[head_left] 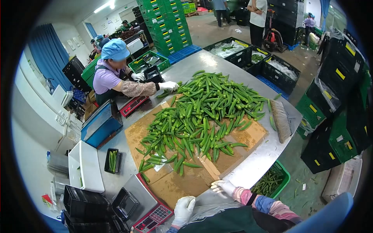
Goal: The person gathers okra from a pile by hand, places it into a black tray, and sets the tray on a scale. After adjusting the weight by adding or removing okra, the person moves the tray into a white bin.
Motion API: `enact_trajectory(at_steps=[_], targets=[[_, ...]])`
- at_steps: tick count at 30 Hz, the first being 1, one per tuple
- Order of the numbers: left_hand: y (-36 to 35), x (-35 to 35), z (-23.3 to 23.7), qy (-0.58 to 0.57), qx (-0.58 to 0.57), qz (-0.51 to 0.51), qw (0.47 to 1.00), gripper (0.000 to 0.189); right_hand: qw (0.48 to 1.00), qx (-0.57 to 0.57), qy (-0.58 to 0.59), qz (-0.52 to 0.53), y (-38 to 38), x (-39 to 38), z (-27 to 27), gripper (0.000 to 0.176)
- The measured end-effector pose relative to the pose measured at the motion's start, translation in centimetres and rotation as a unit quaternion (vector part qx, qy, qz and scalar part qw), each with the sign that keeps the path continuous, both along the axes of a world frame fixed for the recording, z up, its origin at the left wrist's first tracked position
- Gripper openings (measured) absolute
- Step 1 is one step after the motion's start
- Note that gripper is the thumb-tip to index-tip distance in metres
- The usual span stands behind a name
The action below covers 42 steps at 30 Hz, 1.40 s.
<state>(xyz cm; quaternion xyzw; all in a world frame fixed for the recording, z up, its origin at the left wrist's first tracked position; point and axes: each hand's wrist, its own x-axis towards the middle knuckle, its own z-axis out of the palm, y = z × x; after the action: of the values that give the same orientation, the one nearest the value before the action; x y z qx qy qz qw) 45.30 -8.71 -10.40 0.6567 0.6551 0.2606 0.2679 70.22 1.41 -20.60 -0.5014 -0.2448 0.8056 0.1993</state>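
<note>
My left hand (184, 210), in a white glove, is curled closed in front of my body, with nothing visible in it. It is beside the red-and-silver weighing scale (158, 214). My right hand (223, 187), also gloved, has its fingers stretched out at the near edge of the flattened cardboard (182, 190). A large heap of green okra (206, 105) covers much of that cardboard. On the scale sits a black plastic tray (125, 203). Another black tray (112, 160) with a few okra pods stands on the metal table (128, 171) to the left.
Across the table, a co-worker in a blue cap (115, 49) reaches a gloved hand to the okra, near a second scale (134, 105). A brush (280, 121) lies at the right edge. A green basket of okra (283, 175) stands below. Stacked black trays (83, 204) are lower left.
</note>
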Motion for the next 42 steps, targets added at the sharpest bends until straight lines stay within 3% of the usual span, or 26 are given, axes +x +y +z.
enact_trajectory(at_steps=[2, 5, 6, 7, 8, 9, 10, 42], targets=[[0.1, 0.0, -0.2, 0.0, 0.004, -0.004, 1.0, 0.021, 1.0, -0.003, 0.003, 0.0, 0.1, 0.1, -0.2, 0.035], [0.7, 0.8, 3.3, -0.015, -0.007, 0.004, 1.0, 0.023, 1.0, -0.02, -0.008, 0.005, 0.4, -0.2, -0.6, 0.035], [0.0, -0.2, 0.2, 0.008, 0.001, -0.011, 1.0, 0.023, 1.0, -0.016, -0.008, 0.007, 0.4, -0.1, -1.0, 0.035], [-1.3, -2.3, -6.6, 0.067, 0.008, -0.045, 0.997, 0.023, 1.0, -0.01, -0.007, 0.01, 0.3, -0.2, -1.7, 0.035], [-2.3, -4.5, -16.9, 0.2, 0.031, -0.103, 0.974, 0.024, 1.0, -0.005, -0.004, 0.014, 0.4, -0.3, -2.1, 0.035], [-3.0, -6.1, -24.4, 0.349, 0.056, -0.151, 0.923, 0.024, 1.0, -0.013, -0.011, 0.012, 0.5, -0.4, -2.0, 0.035], [-2.9, -7.0, -28.4, 0.454, 0.075, -0.171, 0.871, 0.024, 1.0, -0.012, -0.013, 0.01, 0.6, -0.3, -1.7, 0.035], [-2.7, -8.2, -31.0, 0.446, 0.111, -0.21, 0.863, 0.023, 0.999, -0.015, -0.031, 0.011, 0.4, -0.3, -2.2, 0.034]])
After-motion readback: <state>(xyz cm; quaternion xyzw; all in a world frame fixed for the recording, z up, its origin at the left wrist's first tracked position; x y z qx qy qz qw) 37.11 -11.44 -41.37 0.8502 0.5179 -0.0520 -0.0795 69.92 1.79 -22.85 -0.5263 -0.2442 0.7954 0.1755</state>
